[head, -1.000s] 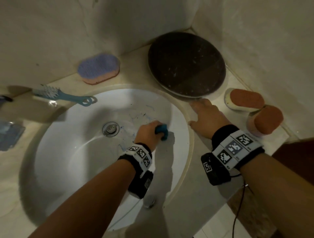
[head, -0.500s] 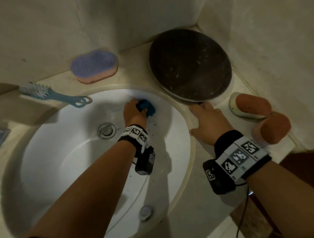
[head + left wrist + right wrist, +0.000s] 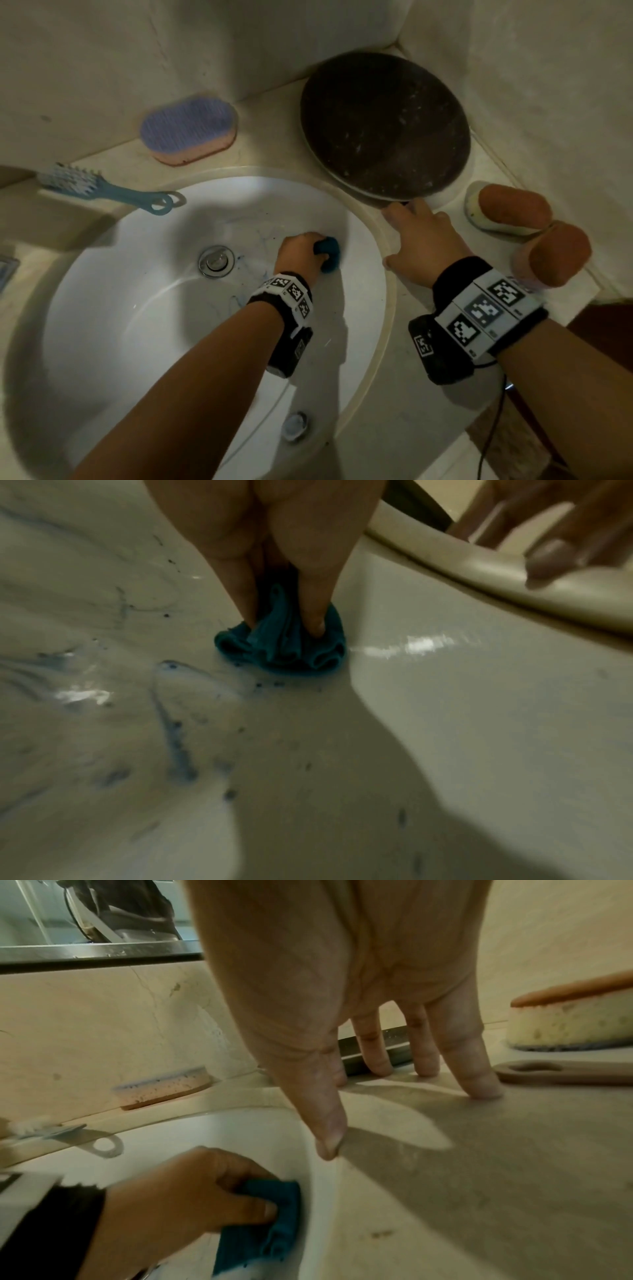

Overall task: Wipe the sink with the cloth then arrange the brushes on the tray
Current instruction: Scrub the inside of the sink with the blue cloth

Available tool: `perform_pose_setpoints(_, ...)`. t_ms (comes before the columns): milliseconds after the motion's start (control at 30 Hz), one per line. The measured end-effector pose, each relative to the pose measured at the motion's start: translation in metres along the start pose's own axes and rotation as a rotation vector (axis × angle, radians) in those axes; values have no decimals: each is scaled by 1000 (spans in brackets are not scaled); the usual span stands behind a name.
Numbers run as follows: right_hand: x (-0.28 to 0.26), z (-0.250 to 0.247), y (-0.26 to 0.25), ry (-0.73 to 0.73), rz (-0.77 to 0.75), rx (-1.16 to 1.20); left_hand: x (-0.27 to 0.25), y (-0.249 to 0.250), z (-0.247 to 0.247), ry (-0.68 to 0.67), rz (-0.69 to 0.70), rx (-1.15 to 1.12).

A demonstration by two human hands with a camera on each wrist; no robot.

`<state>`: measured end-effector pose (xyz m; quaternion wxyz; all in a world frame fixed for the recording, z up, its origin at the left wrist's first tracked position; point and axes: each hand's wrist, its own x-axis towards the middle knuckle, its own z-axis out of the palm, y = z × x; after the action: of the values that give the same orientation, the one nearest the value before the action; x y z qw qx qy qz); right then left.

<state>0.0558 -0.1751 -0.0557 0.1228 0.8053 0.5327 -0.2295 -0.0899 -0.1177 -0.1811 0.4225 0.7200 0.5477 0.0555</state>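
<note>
Worktop point(image 3: 394, 428), pale stone, w/ round white sink point(image 3: 120, 342) set in it; blue-ish smears and dark specks on basin near drain point(image 3: 216, 262). Dark round tray point(image 3: 383, 126) at back corner, nothing on it. Brushes on worktop: purple-bristle brush point(image 3: 188, 133) by back wall, two orange-top brushes point(image 3: 510, 209) point(image 3: 555, 258) at R, touching; blue long-handle brush point(image 3: 102, 190) at L rim. L hand point(image 3: 301, 251) fingers curled round teal cloth point(image 3: 328, 253), pressing it onto basin wall R of drain. R hand point(image 3: 421, 243) flat, fingers straight, fingertips on worktop btw sink rim and tray, holding nothing.
</note>
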Motion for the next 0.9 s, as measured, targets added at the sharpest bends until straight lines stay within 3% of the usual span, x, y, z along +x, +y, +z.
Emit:
perform_pose_setpoints(100, 1, 2, 0, 2, 1, 0, 6, 6, -10, 210, -41, -223)
perform_pose_setpoints(167, 1, 3, 1, 7, 1, 3, 6, 14, -14, 270, -52, -309)
perform_pose_setpoints(533, 0, 4, -2, 42, 7, -9, -36, -3, 10, -291, 137, 158)
perform_pose_setpoints(900, -9, 7, -5, 58, 31, -34, -72, -16, -2, -538, 213, 183)
